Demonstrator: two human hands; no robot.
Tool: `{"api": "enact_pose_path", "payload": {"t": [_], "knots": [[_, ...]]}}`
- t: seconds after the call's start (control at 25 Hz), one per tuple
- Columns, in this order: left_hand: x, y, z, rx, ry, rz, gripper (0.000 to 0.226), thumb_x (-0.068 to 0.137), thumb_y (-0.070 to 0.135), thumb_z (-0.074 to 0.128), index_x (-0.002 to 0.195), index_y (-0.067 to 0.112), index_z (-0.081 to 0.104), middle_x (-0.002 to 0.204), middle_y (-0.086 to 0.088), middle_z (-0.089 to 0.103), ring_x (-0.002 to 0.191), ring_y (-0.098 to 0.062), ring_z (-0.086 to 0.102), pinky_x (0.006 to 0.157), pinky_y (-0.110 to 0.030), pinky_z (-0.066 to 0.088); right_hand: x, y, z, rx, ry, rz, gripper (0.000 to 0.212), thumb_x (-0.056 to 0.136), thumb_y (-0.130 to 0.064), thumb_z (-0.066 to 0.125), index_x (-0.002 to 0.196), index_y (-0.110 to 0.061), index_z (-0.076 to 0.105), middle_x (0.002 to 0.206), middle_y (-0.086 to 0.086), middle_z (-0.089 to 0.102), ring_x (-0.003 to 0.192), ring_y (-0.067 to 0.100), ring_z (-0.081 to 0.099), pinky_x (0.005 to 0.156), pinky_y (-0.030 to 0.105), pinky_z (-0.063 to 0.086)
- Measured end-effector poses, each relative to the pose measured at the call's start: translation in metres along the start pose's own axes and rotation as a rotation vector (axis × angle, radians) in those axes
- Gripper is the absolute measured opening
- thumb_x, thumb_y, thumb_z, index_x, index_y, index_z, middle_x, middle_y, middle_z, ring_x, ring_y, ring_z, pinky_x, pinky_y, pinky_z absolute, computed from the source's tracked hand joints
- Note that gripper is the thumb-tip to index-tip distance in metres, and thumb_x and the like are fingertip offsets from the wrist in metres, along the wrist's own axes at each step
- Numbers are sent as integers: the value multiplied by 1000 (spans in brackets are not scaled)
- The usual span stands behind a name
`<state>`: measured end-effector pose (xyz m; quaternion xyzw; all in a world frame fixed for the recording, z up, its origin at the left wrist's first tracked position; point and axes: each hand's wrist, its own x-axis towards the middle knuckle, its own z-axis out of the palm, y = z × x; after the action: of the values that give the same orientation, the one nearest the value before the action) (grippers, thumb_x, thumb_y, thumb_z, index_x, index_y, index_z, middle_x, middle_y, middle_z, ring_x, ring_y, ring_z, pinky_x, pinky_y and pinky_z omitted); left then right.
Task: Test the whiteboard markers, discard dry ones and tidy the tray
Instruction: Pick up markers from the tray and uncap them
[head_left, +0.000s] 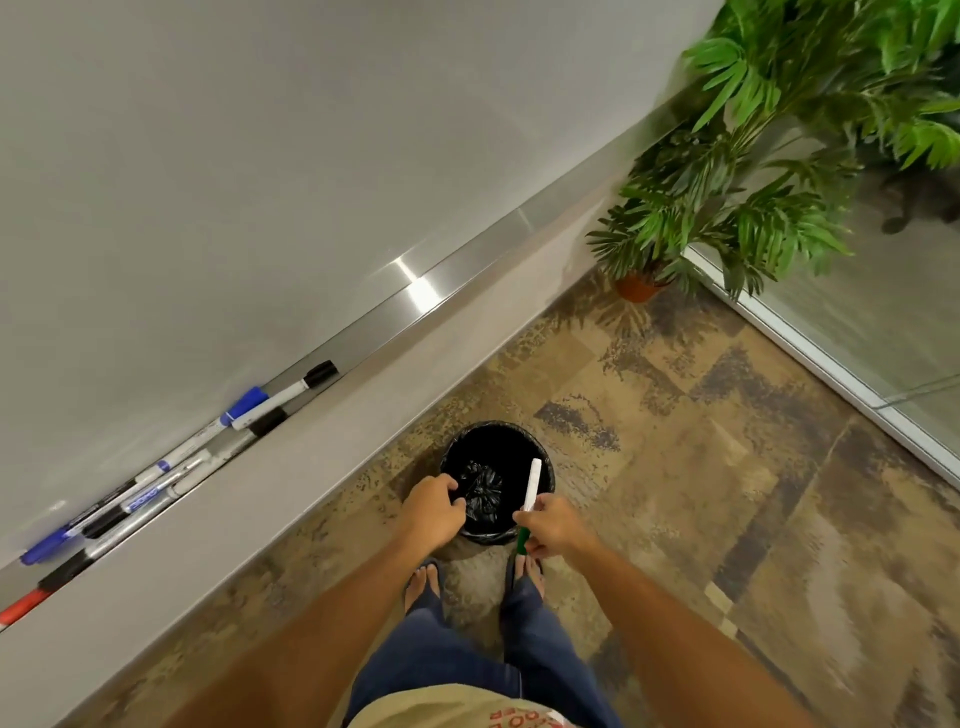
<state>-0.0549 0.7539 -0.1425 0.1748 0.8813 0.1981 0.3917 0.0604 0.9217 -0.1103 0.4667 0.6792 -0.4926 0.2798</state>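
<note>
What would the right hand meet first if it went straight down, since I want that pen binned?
Probably the open bin: the right hand holds the green-capped pen over its near rim, though depth is hard to judge.
</note>
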Motion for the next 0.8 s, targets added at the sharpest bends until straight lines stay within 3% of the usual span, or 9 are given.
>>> {"api": "enact_pose_path", "payload": {"t": [0.28,0.48,0.6,0.72,0.76,0.8], "knots": [[26,17,21,-105,38,-133,40,98,32,55,134,14,53,136,-5,52,103,-20,59,87,-35,50,68,-3,-7,-165,-98,2,19,97,-19,64,87,-3,61,76,18,70,56,21,66,49,27,56],[37,9,34,-197,94,-204,37,97,28,56,131,13,56,136,-5,54,120,-21,55,95,-30,44,109,-5,4,-270,-171,21,19,95,-16,66,100,2,64,85,22,72,59,23,70,46,25,54],[40,-2,42,-229,115,-244,36,98,28,56,131,14,56,136,-5,55,115,-20,58,92,-27,44,133,-5,11,-341,-175,18,18,94,-14,68,99,3,66,86,22,73,63,25,73,52,32,60],[40,-12,48,-246,115,-263,36,97,28,56,131,14,57,137,-5,56,115,-20,60,94,-29,46,151,-6,14,-418,-156,-39,6,90,-5,68,88,-1,65,92,25,72,72,31,70,71,48,63],[39,-14,50,-242,110,-264,37,98,28,56,132,14,57,138,-5,56,118,-21,58,95,-28,44,152,-7,13,-422,-164,-51,2,90,-3,67,91,-1,66,93,27,72,73,31,66,75,48,62],[38,-15,51,-235,106,-264,37,98,28,56,132,14,57,138,-5,55,120,-21,57,95,-27,42,153,-6,11,-416,-172,-46,12,90,-2,66,101,4,69,94,28,71,74,31,64,75,47,59]]}}
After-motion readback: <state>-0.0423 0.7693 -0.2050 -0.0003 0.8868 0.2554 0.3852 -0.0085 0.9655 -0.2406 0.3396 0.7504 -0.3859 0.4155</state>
